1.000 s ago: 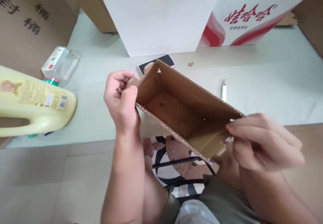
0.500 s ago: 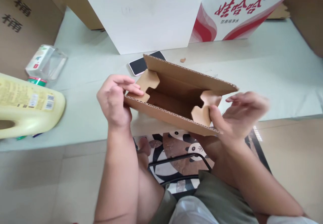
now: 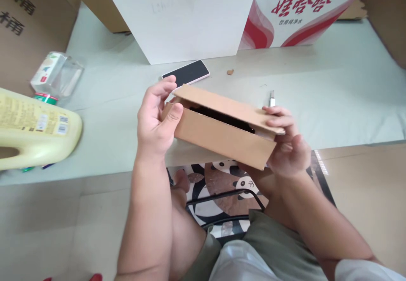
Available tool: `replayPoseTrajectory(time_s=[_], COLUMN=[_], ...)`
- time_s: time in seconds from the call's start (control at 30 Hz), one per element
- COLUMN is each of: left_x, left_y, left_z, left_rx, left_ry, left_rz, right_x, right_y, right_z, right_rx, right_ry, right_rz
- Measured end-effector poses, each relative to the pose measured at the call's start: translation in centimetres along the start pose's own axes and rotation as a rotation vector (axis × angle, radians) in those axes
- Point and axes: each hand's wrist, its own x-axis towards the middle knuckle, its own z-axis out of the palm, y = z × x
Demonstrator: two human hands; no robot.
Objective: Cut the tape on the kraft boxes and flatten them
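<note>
A small brown cardboard box (image 3: 222,137) is held up between my two hands, over the table's front edge. Its two long flaps lean inward, with a dark slot left between them. My left hand (image 3: 158,118) grips the box's left end, the thumb on the near flap and the fingers by the far one. At the right end, my right hand (image 3: 287,141) has its fingertips on the far flap's corner, the palm beside the box. The short end flaps are mostly hidden under the long ones.
A phone (image 3: 189,74) and a utility knife (image 3: 272,98) lie on the table (image 3: 336,99) behind the box. Large white cartons (image 3: 190,19) stand at the back. At left are a yellow jug (image 3: 38,133) and a clear plastic bottle (image 3: 58,76). A brown scrap (image 3: 230,72) lies near the phone.
The short end flaps were folded in first, then both long flaps came down over them. The box's opening has narrowed to a slot. Both hands shifted their hold at the ends.
</note>
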Motion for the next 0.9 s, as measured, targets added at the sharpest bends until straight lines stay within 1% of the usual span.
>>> replayPoseTrajectory(time_s=[0.1, 0.17, 0.3, 0.47, 0.63, 0.7, 0.77, 0.83, 0.9], left_x=[-0.1, -0.1, -0.1, 0.0, 0.4, 0.6, 0.8, 1.1, 1.3], left_y=[-0.3, -0.3, 0.1, 0.9, 1.6, 1.7, 1.7, 1.6, 1.4], left_z=[-0.3, -0.3, 0.4, 1.0, 0.9, 0.8, 0.6, 0.2, -0.6], left_rx=[0.053, 0.095, 0.186, 0.205, 0.169, 0.149, 0.145, 0.128, 0.087], left_ry=[-0.047, -0.062, 0.014, 0.075, 0.105, 0.125, 0.167, 0.252, 0.369], left_rz=[0.017, -0.008, -0.080, -0.210, -0.305, -0.330, -0.346, -0.356, -0.362], right_x=[-0.2, -0.3, -0.3, 0.2, 0.2, 0.1, 0.0, 0.0, 0.1], right_y=[0.0, 0.2, 1.2, 1.8, 1.7, 2.0, 2.5, 3.0, 3.2], right_z=[0.0, -0.1, -0.4, -0.8, -1.0, -1.3, -1.7, -2.0, -2.1], right_rx=[-0.121, -0.156, -0.160, -0.177, -0.199, -0.200, -0.208, -0.212, -0.193], right_ry=[0.009, 0.028, 0.011, -0.022, -0.045, -0.026, 0.015, 0.031, -0.030], right_rz=[-0.005, -0.021, -0.096, -0.207, -0.202, -0.176, -0.096, 0.033, 0.183])
